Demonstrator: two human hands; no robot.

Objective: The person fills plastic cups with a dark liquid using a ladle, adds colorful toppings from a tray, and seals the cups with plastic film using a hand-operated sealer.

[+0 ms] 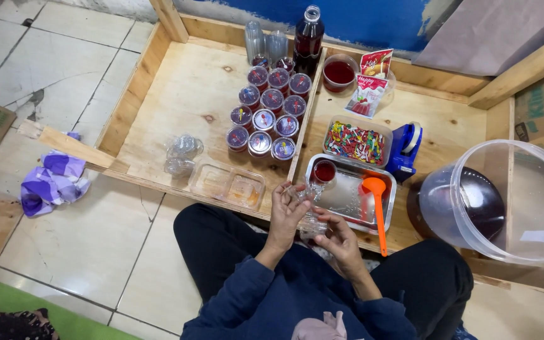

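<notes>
Both hands work a small clear plastic cup point(302, 192) at the near edge of the wooden tray: the left hand point(286, 214) curls its fingers around it, the right hand point(337, 238) pinches clear plastic just below. Beyond lie a metal tray point(347, 195) with one filled red cup point(324, 171) and an orange ladle point(377, 204). Farther off stand rows of sealed red cups point(266, 119); the step appears to be readying an empty cup, which next calls for a level setting-down.

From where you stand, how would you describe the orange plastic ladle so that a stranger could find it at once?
Start at the big clear plastic bucket on the right of the wooden tray. Just left of the bucket lies a rectangular metal tray, with a small cup of red liquid in its corner. The orange plastic ladle rests across that tray's right side, the only bright orange, long-handled thing there.
</notes>
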